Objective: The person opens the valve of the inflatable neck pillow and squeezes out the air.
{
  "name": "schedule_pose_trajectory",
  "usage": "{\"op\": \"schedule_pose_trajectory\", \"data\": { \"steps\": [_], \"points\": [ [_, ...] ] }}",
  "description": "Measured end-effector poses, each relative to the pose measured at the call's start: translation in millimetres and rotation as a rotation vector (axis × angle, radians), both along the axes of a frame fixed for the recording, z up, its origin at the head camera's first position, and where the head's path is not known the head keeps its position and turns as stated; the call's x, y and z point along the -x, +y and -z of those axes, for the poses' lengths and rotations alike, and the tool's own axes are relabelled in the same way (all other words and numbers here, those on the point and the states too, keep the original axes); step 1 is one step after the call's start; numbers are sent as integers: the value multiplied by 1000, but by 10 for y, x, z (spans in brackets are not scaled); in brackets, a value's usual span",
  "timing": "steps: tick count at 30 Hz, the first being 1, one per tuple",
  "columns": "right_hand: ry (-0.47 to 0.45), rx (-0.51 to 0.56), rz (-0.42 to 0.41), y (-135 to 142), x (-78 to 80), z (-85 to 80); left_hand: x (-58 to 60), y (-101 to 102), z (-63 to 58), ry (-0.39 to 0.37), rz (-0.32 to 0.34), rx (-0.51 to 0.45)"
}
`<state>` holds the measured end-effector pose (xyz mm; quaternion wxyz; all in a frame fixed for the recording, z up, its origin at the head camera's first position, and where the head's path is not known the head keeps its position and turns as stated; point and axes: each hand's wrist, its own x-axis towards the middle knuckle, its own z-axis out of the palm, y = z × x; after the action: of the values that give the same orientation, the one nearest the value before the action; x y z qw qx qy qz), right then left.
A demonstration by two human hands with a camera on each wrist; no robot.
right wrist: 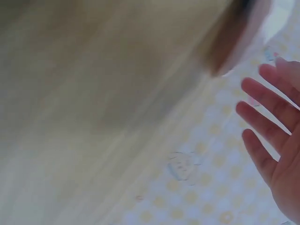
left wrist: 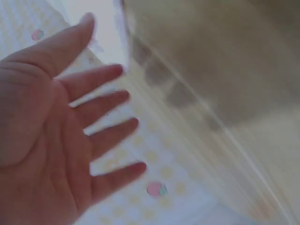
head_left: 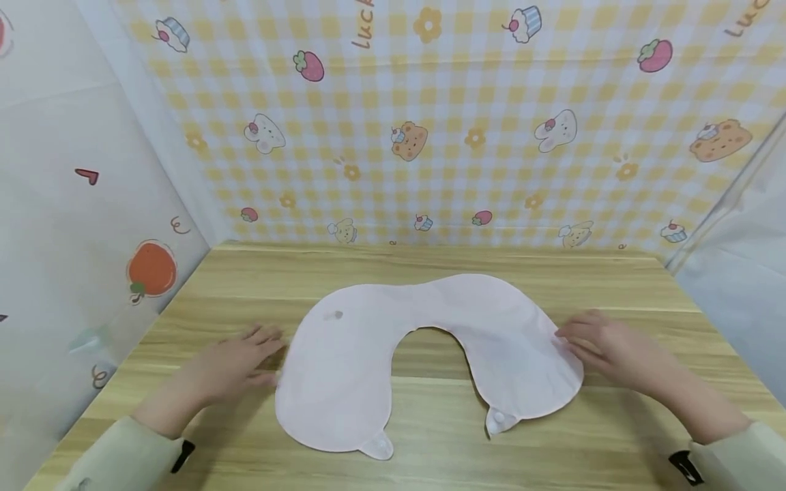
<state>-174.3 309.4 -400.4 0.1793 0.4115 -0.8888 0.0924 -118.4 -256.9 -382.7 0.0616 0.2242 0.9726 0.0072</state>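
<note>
A pale pink U-shaped inflatable neck pillow (head_left: 338, 382) lies flat and limp on the wooden table, its two ends toward me. Each end carries a small tab with a snap button, and a little valve (head_left: 336, 315) shows on the left lobe. Beside the left edge is my left hand (head_left: 236, 361), fingers spread and the palm bare in the left wrist view. My right hand (head_left: 617, 348) has its fingertips right at the pillow's right edge. In the right wrist view its fingers look fairly straight, near the blurred pink edge (right wrist: 253, 37).
The wood-grain table (head_left: 430, 467) runs back to a yellow checked cloth (head_left: 430, 88) with cartoon prints. White printed sheeting (head_left: 80, 204) stands at the left, and a pale sheet (head_left: 749, 245) at the right.
</note>
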Motion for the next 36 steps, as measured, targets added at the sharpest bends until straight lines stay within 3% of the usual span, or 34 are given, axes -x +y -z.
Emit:
{"op": "schedule_pose_trajectory", "data": {
  "steps": [5, 7, 9, 13, 18, 28, 31, 36],
  "points": [
    [-86, -15, 32, -350, 35, -165, 157, 366, 21, 259, 62, -19],
    [-120, -25, -4, -511, 81, -169, 216, 536, 64, 355, 56, -17],
    [-150, -34, -50, -657, 124, -142, 266, 676, 109, 398, 55, -6],
    [-206, -92, -93, -867, 149, -66, 308, 850, 164, 345, 32, 5],
    [-258, -208, -37, -986, 70, 7, 332, 920, 207, 243, -25, 40],
    [-364, -303, 71, -1105, -55, 68, 388, 979, 234, 172, -60, 51],
    [-378, -326, 91, -1146, -76, 66, 335, 1046, 228, 126, -35, 30],
    [-360, -333, 85, -1205, -102, 45, 185, 1157, 216, 71, 70, -5]
  ]
}}
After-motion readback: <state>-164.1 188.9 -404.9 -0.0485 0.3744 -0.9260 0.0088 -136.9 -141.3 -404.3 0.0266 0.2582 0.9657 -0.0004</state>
